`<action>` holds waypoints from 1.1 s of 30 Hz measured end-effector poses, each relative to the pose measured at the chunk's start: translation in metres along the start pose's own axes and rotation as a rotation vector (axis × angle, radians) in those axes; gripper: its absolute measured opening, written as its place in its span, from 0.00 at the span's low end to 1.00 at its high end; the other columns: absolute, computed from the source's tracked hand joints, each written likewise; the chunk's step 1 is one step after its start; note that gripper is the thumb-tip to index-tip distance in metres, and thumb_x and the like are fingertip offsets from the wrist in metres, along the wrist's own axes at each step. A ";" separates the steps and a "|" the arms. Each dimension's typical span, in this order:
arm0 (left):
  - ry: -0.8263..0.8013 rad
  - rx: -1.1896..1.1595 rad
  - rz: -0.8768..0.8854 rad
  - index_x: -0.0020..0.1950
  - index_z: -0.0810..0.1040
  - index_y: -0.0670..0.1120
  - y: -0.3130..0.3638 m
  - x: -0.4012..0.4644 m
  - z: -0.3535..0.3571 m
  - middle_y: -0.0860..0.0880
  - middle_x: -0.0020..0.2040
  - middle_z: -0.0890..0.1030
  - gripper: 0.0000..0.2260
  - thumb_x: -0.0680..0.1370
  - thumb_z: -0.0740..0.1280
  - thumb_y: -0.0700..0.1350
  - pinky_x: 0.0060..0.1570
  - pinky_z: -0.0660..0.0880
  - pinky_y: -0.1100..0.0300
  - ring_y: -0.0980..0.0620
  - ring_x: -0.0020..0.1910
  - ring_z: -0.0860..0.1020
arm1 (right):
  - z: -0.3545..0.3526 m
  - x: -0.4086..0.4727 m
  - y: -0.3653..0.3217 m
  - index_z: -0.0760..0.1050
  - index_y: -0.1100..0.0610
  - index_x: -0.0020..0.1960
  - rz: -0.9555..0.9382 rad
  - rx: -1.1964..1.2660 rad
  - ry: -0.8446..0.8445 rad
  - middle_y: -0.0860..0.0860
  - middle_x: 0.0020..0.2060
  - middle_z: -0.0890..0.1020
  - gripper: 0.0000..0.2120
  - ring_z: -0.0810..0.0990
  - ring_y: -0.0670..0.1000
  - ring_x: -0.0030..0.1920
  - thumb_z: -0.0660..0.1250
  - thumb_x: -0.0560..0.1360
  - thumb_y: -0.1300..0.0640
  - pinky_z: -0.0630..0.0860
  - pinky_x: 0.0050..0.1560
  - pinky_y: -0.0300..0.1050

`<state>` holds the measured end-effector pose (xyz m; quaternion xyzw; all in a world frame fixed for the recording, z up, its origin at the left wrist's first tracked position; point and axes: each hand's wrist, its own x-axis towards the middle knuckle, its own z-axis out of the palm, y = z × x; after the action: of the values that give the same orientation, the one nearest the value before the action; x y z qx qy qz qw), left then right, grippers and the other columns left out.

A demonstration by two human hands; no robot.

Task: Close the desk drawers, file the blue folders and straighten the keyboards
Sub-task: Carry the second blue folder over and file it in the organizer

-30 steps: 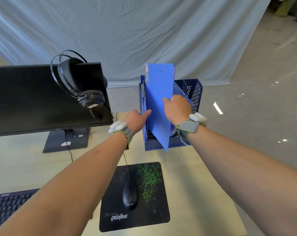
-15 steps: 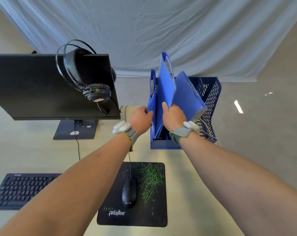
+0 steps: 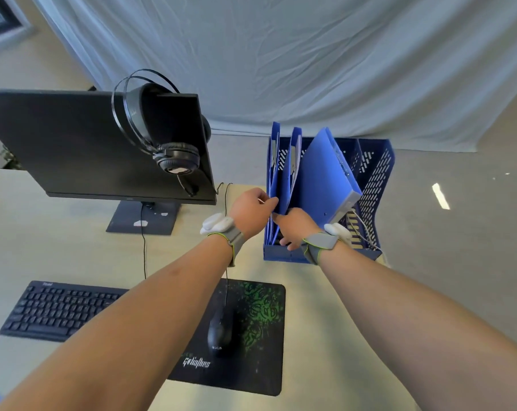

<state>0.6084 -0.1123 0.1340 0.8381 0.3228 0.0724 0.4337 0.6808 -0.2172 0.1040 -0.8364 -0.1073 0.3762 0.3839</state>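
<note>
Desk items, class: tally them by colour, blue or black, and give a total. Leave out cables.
Blue: 4, namely file rack and three folders
Black: 5, namely monitor, headphones, keyboard, mouse, mouse pad
Total: 9

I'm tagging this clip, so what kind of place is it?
Probably a staged office desk: a monitor with keyboard, a blue file rack holding folders, and a cloth backdrop behind.

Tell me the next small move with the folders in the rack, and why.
Probably let go and draw both hands back: the two thin blue folders already stand in the file rack, with the left hand and right hand at their lower edges.
</note>
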 end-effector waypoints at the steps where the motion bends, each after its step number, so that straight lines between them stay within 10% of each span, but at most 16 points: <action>1: 0.003 0.000 0.007 0.49 0.79 0.49 0.001 -0.002 0.000 0.49 0.42 0.83 0.10 0.78 0.66 0.54 0.40 0.82 0.48 0.46 0.41 0.84 | -0.002 -0.002 0.001 0.72 0.58 0.50 0.002 -0.025 -0.016 0.55 0.35 0.76 0.17 0.80 0.56 0.32 0.62 0.77 0.43 0.75 0.33 0.47; 5: -0.037 -0.036 0.016 0.59 0.80 0.55 0.003 -0.011 0.003 0.45 0.44 0.84 0.11 0.78 0.66 0.51 0.40 0.82 0.48 0.43 0.41 0.85 | -0.013 -0.008 0.009 0.72 0.60 0.52 -0.019 -0.109 -0.082 0.60 0.45 0.83 0.16 0.80 0.56 0.30 0.62 0.78 0.46 0.75 0.32 0.47; 15: -0.129 0.008 -0.044 0.66 0.79 0.52 -0.013 -0.057 0.013 0.46 0.47 0.84 0.14 0.80 0.66 0.48 0.40 0.80 0.53 0.43 0.45 0.84 | 0.000 -0.025 0.029 0.68 0.58 0.43 0.115 -0.126 -0.353 0.53 0.31 0.71 0.11 0.65 0.50 0.24 0.61 0.79 0.52 0.59 0.30 0.39; 33: 0.148 0.088 -0.222 0.62 0.80 0.49 -0.145 -0.197 -0.174 0.48 0.52 0.84 0.13 0.79 0.67 0.51 0.51 0.83 0.50 0.49 0.46 0.84 | 0.177 -0.138 -0.068 0.76 0.64 0.53 -0.244 -0.443 -0.370 0.59 0.45 0.86 0.15 0.82 0.56 0.33 0.63 0.76 0.53 0.75 0.36 0.45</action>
<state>0.3150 -0.0528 0.1597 0.8079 0.4476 0.0715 0.3766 0.4663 -0.1365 0.1537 -0.7979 -0.3543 0.4408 0.2085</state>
